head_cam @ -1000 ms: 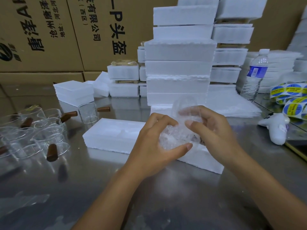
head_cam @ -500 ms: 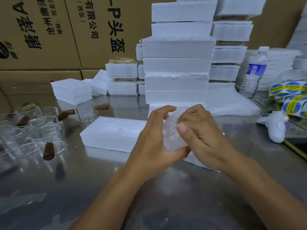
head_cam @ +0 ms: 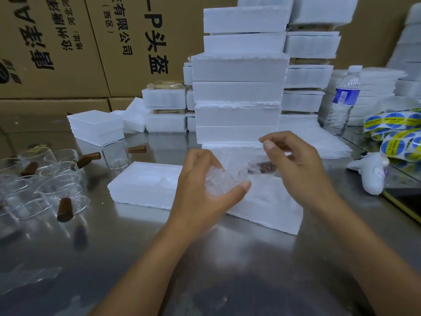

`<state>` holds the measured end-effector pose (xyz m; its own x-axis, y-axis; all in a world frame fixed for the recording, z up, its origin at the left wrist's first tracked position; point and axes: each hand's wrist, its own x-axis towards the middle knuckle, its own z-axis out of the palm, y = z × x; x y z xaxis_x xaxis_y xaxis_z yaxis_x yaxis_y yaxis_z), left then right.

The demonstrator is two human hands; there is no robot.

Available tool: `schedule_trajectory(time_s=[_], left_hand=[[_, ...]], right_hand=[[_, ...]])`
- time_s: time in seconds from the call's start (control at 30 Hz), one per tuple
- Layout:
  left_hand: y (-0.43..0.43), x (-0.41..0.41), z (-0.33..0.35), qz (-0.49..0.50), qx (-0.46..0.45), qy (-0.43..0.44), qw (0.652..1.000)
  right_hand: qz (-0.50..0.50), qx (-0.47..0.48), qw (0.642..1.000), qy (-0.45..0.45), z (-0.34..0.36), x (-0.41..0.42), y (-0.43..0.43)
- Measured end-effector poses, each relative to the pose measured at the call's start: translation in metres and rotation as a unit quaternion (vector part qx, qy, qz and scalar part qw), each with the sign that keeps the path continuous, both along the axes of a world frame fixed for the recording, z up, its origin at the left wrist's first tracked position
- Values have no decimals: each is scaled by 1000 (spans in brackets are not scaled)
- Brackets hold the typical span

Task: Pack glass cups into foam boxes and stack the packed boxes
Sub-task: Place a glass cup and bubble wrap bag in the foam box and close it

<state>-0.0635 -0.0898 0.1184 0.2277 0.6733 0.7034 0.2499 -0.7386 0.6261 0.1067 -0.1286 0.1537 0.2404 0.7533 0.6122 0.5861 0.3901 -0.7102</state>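
Hard steel counter (head_cam: 227,258) waited below: left grip (head_cam: 202,190) curled round a bubble-wrapped cup (head_cam: 219,182), right grip (head_cam: 296,165) pinched loose wrap (head_cam: 241,160); it could slip.

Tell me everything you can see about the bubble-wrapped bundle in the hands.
The bubble-wrapped cup is a bundle of clear, crinkly bubble wrap. A dark brown handle shows through on its right side; the glass itself is hard to make out. The left hand grips its left end, thumb on its near side; the right hand pinches the wrap's upper edge. It is held over the open foam box on the steel table; whether it touches the foam cannot be told.
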Motion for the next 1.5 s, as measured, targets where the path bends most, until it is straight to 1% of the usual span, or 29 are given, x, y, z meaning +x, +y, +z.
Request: schedule_trajectory(time_s=[0.07, 0.17, 0.27, 0.37, 0.47, 0.57, 0.63, 0.73, 0.83, 0.9, 0.97, 1.03, 1.1, 1.17, 1.27, 1.43, 1.5], left_hand=[[1, 0, 0, -3, -14, -17, 1000], [2, 1, -2, -33, -53, -31, 998], [4, 0, -4, -76, -110, -52, 990], [6, 1, -2, -98, -154, -44, 982], [9, 4, -3, -54, -174, -49, 982], [13, 4, -6, -1, -167, -38, 985], [15, 4, -7, -7, -179, -30, 983], [16, 3, -10, -21, -178, -10, 984], [17, 1, -13, -5, -153, 39, 987], [18, 0, -16, 18, -128, 79, 988], [18, -2, -18, 27, -110, 109, 988], [18, -3, -19, 25, -103, 126, 986], [17, -3, -19, 25, -94, 133, 986], [14, -3, -18, 33, -81, 137, 987], [11, -4, -16, 42, -65, 152, 985], [12, -3, -16, 72, -44, 168, 982], [14, -3, -16, 75, -33, 159, 984]], right_hand=[[46, -96, 994, 23, 2, 6, 1], [103, -182, 976, 55, 1, 10, 0], [160, -237, 943, 168, 1, 12, -2], [169, -241, 908, 298, 5, 10, -3], [141, -212, 884, 393, 4, 7, -1], [77, -178, 878, 437, 0, 4, 4], [50, -162, 882, 441, -3, 2, 6], [31, -148, 896, 418, -9, 0, 8], [7, -147, 925, 349, -13, -3, 11], [-28, -151, 954, 259, -18, -4, 13], [-92, -149, 977, 122, -24, -4, 14], [-137, -139, 981, 6, -28, -2, 14], [-151, -135, 978, -56, -30, 1, 15], [-158, -150, 972, -90, -32, 5, 17], [-167, -166, 965, -117, -36, 8, 19], [-191, -150, 963, -119, -35, 7, 18], [-195, -150, 962, -116, -34, 7, 18]])
